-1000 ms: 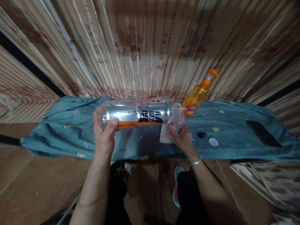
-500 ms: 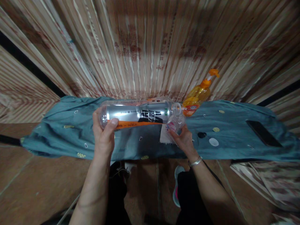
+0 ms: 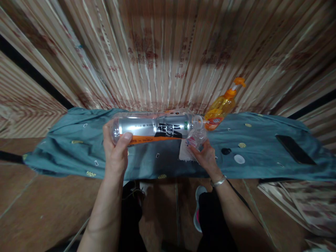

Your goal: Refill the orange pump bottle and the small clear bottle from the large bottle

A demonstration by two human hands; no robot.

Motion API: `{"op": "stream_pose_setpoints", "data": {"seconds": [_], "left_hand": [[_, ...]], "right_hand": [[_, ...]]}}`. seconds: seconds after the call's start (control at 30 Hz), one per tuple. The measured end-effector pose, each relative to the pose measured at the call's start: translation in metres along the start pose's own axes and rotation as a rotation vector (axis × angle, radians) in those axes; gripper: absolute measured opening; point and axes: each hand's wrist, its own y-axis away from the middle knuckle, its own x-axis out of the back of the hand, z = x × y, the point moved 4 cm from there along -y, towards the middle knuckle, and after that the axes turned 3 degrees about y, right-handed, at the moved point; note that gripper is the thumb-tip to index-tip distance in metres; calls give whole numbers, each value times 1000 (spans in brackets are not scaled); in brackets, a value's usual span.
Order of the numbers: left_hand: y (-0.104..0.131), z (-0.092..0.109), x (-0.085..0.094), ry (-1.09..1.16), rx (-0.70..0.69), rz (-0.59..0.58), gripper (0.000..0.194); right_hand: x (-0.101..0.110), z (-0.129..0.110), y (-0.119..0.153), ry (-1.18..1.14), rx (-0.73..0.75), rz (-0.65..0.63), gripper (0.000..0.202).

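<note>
My left hand (image 3: 115, 152) is closed around the base of a large clear plastic bottle (image 3: 140, 126), thumb on the near side. This bottle lies sideways in the air, its silver, black and orange label facing up and its neck to the right. Below that neck, my right hand (image 3: 207, 155) grips a small clear plastic bottle (image 3: 201, 135) with a pink and white label; the two necks appear to meet. Fingers and reflections hide part of the small one. Under it, a white cloth or paper (image 3: 185, 153) lies on the blue-green patterned cloth (image 3: 147, 162).
An orange pump bottle of yellow liquid (image 3: 219, 109) stands just behind the bottle necks. To the right lie a small black cap-like piece (image 3: 225, 151), a white disc (image 3: 239, 159) and a black phone (image 3: 295, 149). A striped curtain (image 3: 157, 56) hangs behind the narrow cloth-covered surface.
Almost nothing differs. My left hand and the base of the large bottle have shifted very slightly left; the right hand keeps its place.
</note>
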Motion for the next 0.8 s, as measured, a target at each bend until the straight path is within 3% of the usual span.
{"op": "stream_pose_setpoints", "data": {"seconds": [0.2, 0.53, 0.8], "left_hand": [[1, 1, 1, -59, -61, -54, 58], [-2, 3, -1, 76, 4, -11, 67], [1, 4, 1, 36, 66, -146, 68]], "right_hand": [[1, 1, 0, 12, -27, -21, 51], [3, -4, 0, 17, -68, -36, 53], [4, -7, 0, 12, -41, -47, 51]]}}
